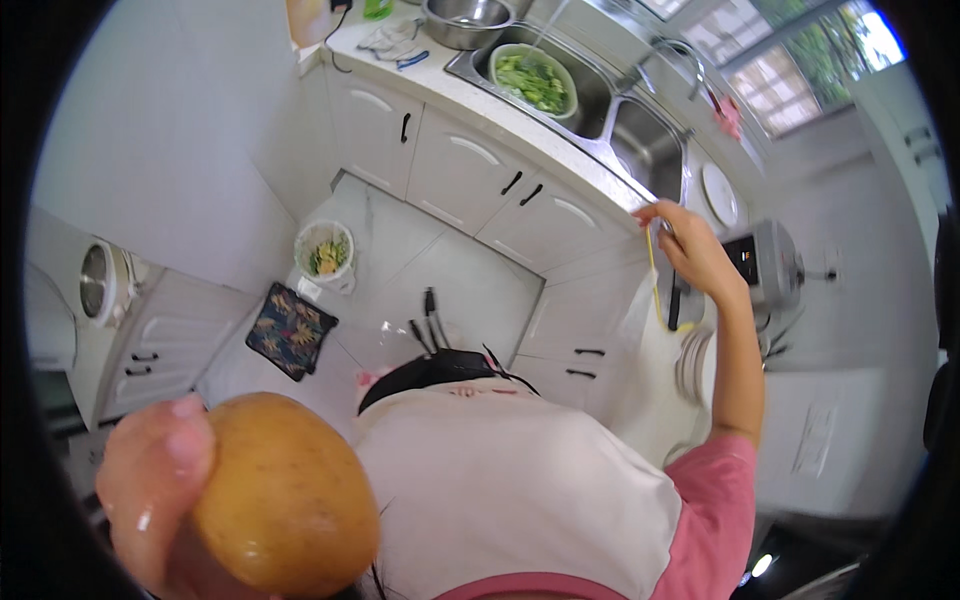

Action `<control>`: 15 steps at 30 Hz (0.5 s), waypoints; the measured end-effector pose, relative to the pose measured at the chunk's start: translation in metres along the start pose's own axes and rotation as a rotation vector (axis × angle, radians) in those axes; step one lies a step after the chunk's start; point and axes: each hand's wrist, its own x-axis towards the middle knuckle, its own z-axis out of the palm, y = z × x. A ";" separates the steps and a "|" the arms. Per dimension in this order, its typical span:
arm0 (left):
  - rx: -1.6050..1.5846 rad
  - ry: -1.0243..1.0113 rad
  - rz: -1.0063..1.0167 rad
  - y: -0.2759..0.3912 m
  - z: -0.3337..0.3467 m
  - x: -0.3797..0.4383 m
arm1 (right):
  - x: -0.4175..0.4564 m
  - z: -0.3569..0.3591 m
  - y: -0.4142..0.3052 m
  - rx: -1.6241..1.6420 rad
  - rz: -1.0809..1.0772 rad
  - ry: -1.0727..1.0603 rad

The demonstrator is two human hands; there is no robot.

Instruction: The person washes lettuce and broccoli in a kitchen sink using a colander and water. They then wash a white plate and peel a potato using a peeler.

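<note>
In my left hand (154, 480), close to the camera, is a large wet yellow-brown potato (289, 495). My right hand (694, 251) reaches to the worktop by the sink's corner, its fingers bent down over the end of a yellow-edged chopping board (660, 307). Whether those fingers grip something small cannot be made out. A black-handled knife (674, 301) lies on the board, just below my right hand. In the larger basin of the steel sink (600, 86), water runs into a pale green basket (571, 94) of leafy green vegetables (532, 81).
A steel bowl (469, 26) and a cloth (394, 45) lie left of the sink. An appliance with a lit display (772, 262) and stacked plates (694, 367) stand on the right. On the floor are a white bin (300, 251) with scraps and a dark floral mat (291, 330).
</note>
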 end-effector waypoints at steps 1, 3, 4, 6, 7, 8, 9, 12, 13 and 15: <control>0.039 -0.020 -0.049 0.003 0.007 0.012 | 0.038 -0.002 0.022 0.017 -0.062 0.008; 0.089 -0.044 -0.160 0.001 0.018 0.035 | 0.112 0.000 0.060 -0.037 -0.181 0.047; 0.111 -0.056 -0.204 -0.002 0.023 0.046 | 0.149 0.000 0.077 -0.145 -0.163 0.041; 0.158 -0.071 -0.281 -0.011 0.028 0.065 | 0.224 0.006 0.105 -0.211 -0.215 0.101; 0.189 -0.079 -0.324 -0.019 0.033 0.074 | 0.260 0.009 0.118 -0.279 -0.140 0.089; 0.220 -0.087 -0.382 -0.028 0.037 0.082 | 0.295 0.016 0.129 -0.290 -0.121 0.157; 0.249 -0.103 -0.435 -0.040 0.043 0.091 | 0.324 0.019 0.143 -0.210 -0.048 0.136; 0.262 0.065 -0.377 -0.095 0.095 0.105 | 0.407 0.026 0.181 -0.086 0.012 0.239; 0.280 0.107 -0.438 -0.116 0.113 0.109 | 0.432 0.027 0.192 -0.164 -0.060 0.380; 0.174 0.280 -0.448 -0.154 0.140 0.110 | 0.481 0.001 0.215 -0.199 -0.056 0.543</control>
